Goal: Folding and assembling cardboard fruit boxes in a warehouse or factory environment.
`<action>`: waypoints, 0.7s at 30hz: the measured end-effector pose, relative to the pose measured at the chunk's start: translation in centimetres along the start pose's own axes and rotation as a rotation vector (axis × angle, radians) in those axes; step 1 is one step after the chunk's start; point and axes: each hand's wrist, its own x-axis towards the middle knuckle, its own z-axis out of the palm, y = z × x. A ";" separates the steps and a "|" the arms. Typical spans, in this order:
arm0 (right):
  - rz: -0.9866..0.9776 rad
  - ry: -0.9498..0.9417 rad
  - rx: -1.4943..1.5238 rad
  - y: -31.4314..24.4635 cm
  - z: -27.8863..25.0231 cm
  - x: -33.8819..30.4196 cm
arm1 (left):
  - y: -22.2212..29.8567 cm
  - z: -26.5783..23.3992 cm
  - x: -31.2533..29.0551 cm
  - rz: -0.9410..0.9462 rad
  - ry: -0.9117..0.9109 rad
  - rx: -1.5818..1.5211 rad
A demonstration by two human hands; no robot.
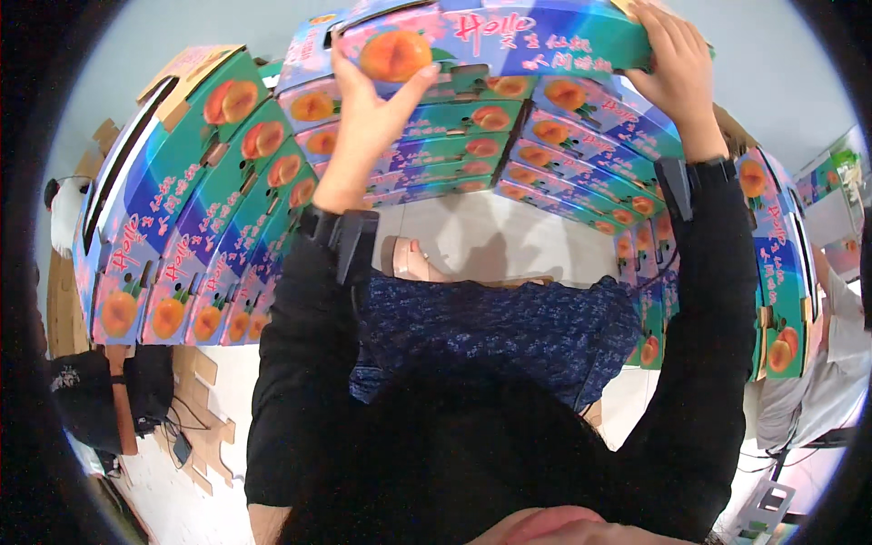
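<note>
A fruit carton (545, 45), printed with peaches on pink, blue and green, lies across the top of the view above stacked cartons. My left hand (374, 113) is on its front face near the left end. The thumb spreads across the printed peach, and the fingertips reach toward a dark slot. My right hand (670, 68) wraps over the carton's right end, fingers on the upper edge and thumb below on the front. Under the carton, a stack of similar cartons (445, 150) shows between my arms. The carton's far side is hidden.
A tall stack of the same cartons (245, 145) stands at the left, with another stack (772, 263) at the right. Cut cardboard pieces (204, 391) and a cable lie on the floor at lower left. A person in light clothing (822, 363) is at the right edge.
</note>
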 end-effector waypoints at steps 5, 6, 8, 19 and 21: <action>0.216 -0.051 -0.119 5.3 -1.4 -9.9 | 4.9 8.1 1.8 0.007 -0.131 -0.225; 0.264 -0.059 -0.136 5.2 -0.4 -11.5 | 4.2 9.5 2.1 0.018 -0.146 -0.266; 0.338 -0.098 -0.213 6.4 -2.0 -14.3 | 6.1 12.8 3.1 0.004 -0.241 -0.496; 0.644 -0.357 -0.262 4.5 1.6 -19.0 | 2.3 19.8 4.3 0.148 -0.297 -0.171; 0.652 -0.369 -0.252 4.3 1.4 -18.3 | 2.3 19.4 4.4 0.112 -0.366 -0.056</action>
